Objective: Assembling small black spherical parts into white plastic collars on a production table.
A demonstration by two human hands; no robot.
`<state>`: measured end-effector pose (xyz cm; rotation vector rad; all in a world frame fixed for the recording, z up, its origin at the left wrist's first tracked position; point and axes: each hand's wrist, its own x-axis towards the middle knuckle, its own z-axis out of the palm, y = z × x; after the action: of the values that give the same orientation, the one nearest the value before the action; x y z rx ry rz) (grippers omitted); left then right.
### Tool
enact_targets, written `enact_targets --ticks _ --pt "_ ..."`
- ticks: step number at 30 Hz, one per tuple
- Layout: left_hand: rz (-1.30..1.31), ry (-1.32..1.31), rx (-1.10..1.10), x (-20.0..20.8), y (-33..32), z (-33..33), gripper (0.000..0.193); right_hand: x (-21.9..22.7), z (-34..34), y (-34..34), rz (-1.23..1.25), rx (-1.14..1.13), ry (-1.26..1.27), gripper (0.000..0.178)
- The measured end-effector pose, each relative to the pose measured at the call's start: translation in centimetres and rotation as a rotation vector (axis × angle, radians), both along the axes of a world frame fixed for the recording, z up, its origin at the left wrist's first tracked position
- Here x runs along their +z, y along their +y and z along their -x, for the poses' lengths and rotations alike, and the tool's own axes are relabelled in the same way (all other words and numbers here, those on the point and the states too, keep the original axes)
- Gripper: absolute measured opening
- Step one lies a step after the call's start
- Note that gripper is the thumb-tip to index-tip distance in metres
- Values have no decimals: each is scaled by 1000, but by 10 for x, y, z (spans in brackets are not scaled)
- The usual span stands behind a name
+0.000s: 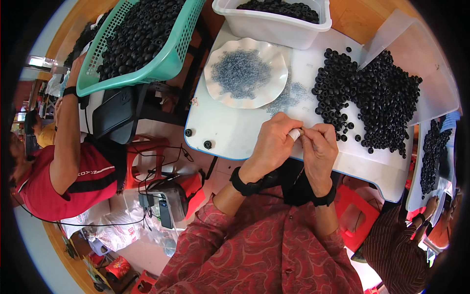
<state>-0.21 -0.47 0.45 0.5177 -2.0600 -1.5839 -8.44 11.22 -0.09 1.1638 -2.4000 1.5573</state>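
Observation:
My left hand [277, 139] and my right hand [320, 147] meet at the table's near edge, thumbs and fingers pinched together. Whatever they hold is too small and hidden to name. White wrapping [294, 134] shows at a fingertip of my left hand. Beyond the left hand stands a white wavy-rimmed plate [214, 87], heaped with tiny bluish-grey translucent pieces [242, 71]. More of these pieces [289, 98] are scattered beside it. To the right of my hands spreads a large pile of black bead-like parts [377, 103], round with holes.
A tilted clear plastic bin [435, 78] borders the black pile. At the back stands a white tub [274, 27] of black parts. A green basket [169, 63], also full of them, is at the left. Another person [68, 181] sits there. Two black parts [207, 144] lie near the left corner.

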Motion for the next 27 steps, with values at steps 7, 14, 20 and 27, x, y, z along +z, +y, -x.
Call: enact_targets --ticks 7,14,20,27 --pt "252 11 85 -1 5 4 19 6 1 -2 -58 -18 53 16" --pt "269 -13 99 0 12 3 20 5 2 -1 -75 -24 49 16" --pt "446 -51 131 7 15 5 22 7 3 4 -101 -6 32 14" --pt "447 2 106 3 17 6 24 20 -13 5 13 -63 -28 17"
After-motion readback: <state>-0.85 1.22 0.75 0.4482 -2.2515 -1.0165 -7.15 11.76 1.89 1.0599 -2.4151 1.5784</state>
